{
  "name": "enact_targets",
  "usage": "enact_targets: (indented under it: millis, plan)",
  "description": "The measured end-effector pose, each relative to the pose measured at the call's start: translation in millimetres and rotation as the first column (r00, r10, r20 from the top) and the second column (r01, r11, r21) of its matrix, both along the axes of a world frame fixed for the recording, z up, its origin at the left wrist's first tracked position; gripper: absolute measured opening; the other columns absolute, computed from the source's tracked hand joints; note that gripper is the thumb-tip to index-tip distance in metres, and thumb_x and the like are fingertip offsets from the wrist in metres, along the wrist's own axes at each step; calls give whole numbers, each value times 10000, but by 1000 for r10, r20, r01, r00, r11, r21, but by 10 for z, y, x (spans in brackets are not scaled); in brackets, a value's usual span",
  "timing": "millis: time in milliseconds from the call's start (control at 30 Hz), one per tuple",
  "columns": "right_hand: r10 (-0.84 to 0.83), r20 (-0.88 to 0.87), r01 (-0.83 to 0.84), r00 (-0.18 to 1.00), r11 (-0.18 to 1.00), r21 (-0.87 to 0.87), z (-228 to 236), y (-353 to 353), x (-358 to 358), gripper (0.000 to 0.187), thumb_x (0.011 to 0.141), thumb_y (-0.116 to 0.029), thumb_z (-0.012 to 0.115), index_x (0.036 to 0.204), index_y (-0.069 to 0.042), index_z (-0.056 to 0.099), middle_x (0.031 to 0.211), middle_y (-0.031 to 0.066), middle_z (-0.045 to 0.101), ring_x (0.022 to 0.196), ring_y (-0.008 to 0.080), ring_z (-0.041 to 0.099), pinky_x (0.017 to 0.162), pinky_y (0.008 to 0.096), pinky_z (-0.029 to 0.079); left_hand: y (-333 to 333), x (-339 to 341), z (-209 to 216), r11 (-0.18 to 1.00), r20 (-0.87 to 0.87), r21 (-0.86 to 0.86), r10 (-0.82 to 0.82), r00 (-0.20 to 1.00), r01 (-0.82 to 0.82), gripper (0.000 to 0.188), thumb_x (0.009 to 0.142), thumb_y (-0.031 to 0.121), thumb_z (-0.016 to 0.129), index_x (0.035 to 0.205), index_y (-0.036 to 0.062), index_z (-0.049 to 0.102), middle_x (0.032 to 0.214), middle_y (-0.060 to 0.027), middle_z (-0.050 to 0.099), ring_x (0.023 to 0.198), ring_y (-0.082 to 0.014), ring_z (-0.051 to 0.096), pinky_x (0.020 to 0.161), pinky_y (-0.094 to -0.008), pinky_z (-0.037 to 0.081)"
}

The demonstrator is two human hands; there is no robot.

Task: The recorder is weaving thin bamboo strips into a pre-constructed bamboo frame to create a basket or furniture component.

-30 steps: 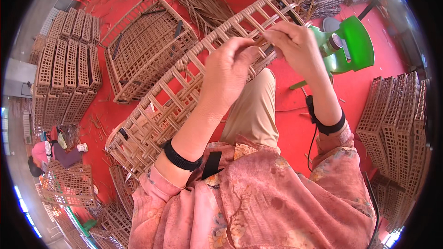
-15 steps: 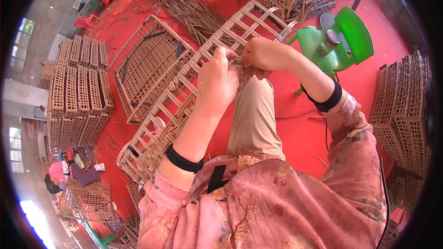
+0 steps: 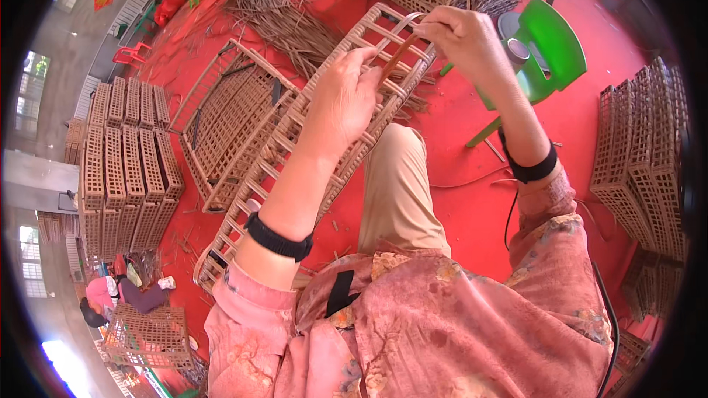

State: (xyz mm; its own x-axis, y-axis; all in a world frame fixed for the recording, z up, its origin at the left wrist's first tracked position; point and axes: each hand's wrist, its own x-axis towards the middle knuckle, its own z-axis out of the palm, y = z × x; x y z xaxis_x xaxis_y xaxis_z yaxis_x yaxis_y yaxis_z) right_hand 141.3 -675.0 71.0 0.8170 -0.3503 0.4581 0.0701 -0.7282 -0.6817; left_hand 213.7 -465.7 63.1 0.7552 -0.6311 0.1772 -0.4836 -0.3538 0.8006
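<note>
A long, narrow ladder-like frame of woven rattan (image 3: 392, 96) lies slantwise in front of me, beside my knee, with wrapped rails and crossbars. Over its upper part, my left hand (image 3: 343, 103) has its fingers closed on a flat brown rattan strip (image 3: 400, 57). The strip runs up to my right hand (image 3: 468, 43), which pinches it between thumb and fingers above the frame's far right side. A paler band loops near the right fingertips. Part of the frame is hidden under my left hand and forearm.
A wicker basket piece (image 3: 236, 114) lies left of the frame. Loose strips (image 3: 284, 22) are heaped beyond. A green chair (image 3: 557, 48) holding a jar stands right. Stacked baskets (image 3: 125, 169) and more baskets (image 3: 641, 162) flank me. A person (image 3: 125, 293) works far left.
My right hand has moved up and right, away from the left hand, and the strip now stretches between them. The frame has turned and shows its wrapped near rail.
</note>
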Motion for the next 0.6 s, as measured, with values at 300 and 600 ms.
enact_targets:
  millis: [300,600]
  plan:
    - [59,51,-54,997,995,-82,-350,32,367,264,930,-295,627,918,-65,757,770,157,703,705,334,687,641,428,533,-67,85,95,995,-408,-4,86,909,-96,184,953,221,675,995,45,704,771,-10,676,613,-49,560,581,-205,452]
    - [100,-169,-157,981,918,-364,-591,169,139,289,926,-332,635,867,-50,666,746,174,672,753,380,673,660,505,505,137,9,-101,966,-540,-197,35,841,-167,214,1013,284,610,963,80,649,862,-10,683,702,-48,582,651,-216,490]
